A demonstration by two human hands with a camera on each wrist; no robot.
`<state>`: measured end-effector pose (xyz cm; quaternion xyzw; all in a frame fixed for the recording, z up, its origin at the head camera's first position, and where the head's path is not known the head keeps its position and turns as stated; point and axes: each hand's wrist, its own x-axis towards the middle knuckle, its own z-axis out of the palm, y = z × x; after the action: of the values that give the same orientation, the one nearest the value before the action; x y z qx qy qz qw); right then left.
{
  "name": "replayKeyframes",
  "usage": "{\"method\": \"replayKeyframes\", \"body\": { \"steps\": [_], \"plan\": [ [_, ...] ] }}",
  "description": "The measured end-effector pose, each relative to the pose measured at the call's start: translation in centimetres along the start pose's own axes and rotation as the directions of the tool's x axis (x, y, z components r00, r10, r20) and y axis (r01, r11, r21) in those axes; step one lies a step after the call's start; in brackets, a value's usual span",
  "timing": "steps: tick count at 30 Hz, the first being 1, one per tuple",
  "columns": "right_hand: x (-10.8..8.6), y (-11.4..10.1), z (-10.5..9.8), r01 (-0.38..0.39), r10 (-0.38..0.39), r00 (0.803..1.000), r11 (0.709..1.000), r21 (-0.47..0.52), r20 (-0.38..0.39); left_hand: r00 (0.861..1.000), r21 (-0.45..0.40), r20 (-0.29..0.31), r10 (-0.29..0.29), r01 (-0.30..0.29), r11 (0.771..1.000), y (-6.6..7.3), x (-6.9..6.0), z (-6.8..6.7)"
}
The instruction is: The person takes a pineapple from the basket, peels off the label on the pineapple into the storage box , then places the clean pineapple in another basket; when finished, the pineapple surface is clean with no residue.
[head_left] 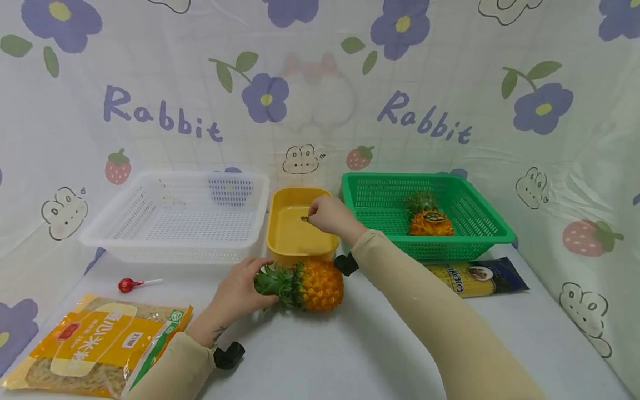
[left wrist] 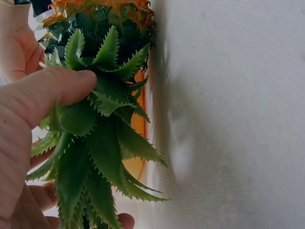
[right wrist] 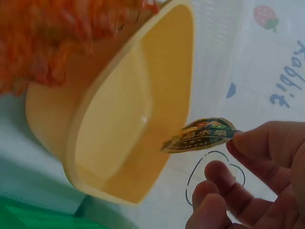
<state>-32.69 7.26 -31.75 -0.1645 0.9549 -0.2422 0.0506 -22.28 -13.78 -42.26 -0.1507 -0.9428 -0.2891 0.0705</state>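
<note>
Lying on its side, a pineapple (head_left: 320,284) has its green leaves (left wrist: 102,138) pointing left. My left hand (head_left: 241,289) grips those leaves, the thumb on top in the left wrist view and fingers behind. Over the yellow container (head_left: 280,244), my right hand (head_left: 332,216) pinches a small oval sticker (right wrist: 202,135) with dark and gold print between thumb and forefinger. The pineapple's fruit end is just in front of the yellow container.
A white basket (head_left: 175,253) stands left of the yellow container. The green basket (head_left: 480,236) on the right holds another pineapple (head_left: 431,222) with an oval label. A pasta pack (head_left: 472,278), a red lollipop (head_left: 127,285) and an orange noodle bag (head_left: 95,344) lie on the table.
</note>
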Motion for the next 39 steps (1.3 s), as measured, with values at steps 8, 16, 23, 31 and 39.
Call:
{"method": "replayKeyframes", "body": {
  "steps": [8, 16, 23, 31, 39],
  "plan": [
    [0.6, -0.6, -0.5, 0.022, -0.021, 1.0, 0.997, -0.075, 0.003, 1.0, -0.002, -0.008, 0.01, -0.01, 1.0, 0.1, 0.0, 0.1],
    [0.7, -0.1, -0.4, 0.018, -0.02, 1.0, 0.997, -0.073, -0.024, 1.0, -0.002, -0.008, 0.01, -0.01, 1.0, 0.2, 0.0, 0.1],
    [0.0, 0.9, -1.3, -0.003, 0.007, 0.998, 0.997, 0.08, -0.061, 1.0, -0.006, -0.013, 0.015, -0.015, 1.0, 0.1, -0.1, 0.1],
    [-2.3, 2.1, -2.5, -0.092, 0.141, 0.985, 0.914, 0.396, -0.099, 1.0, -0.002, -0.008, 0.01, -0.01, 1.0, 0.2, -0.1, 0.0],
    [-6.2, 3.7, -3.3, -0.094, 0.298, 0.948, 0.593, 0.8, -0.109, 1.0, -0.007, 0.01, -0.004, 0.004, 1.0, 0.5, -0.2, -0.1]
  ]
}}
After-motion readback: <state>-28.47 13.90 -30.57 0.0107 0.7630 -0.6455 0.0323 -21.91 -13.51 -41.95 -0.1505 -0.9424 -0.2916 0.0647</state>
